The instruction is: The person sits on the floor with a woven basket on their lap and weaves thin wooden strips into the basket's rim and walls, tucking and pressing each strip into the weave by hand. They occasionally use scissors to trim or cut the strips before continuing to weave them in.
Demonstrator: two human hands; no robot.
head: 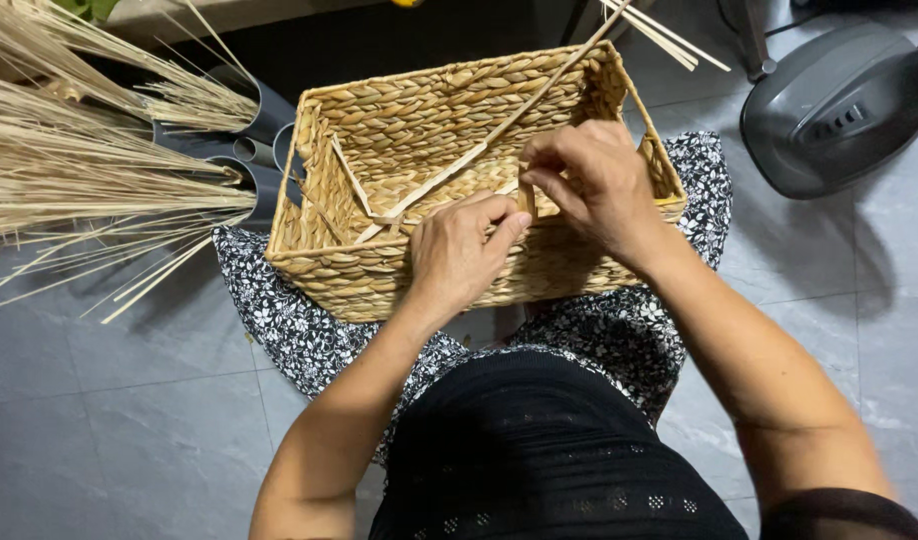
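Note:
A rectangular woven straw basket [379,120] rests on my lap, on black-and-white floral cloth [279,320]. My left hand [462,255] lies over the basket's near rim, fingers curled and pinching a flat straw strip [526,198] at its lower end. My right hand [589,180] reaches into the basket from the right and pinches the same strip at its upper end. A long thin flat strip [509,125] runs diagonally from the basket's floor up over the far right corner. Another strip [351,180] bends inside the left part.
Bundles of pale dry straw [69,170] stand in grey tubes [264,115] at the left. A grey fan base [839,105] sits on the tiled floor at the upper right. Loose thin sticks [669,40] lie beyond the basket's far right corner.

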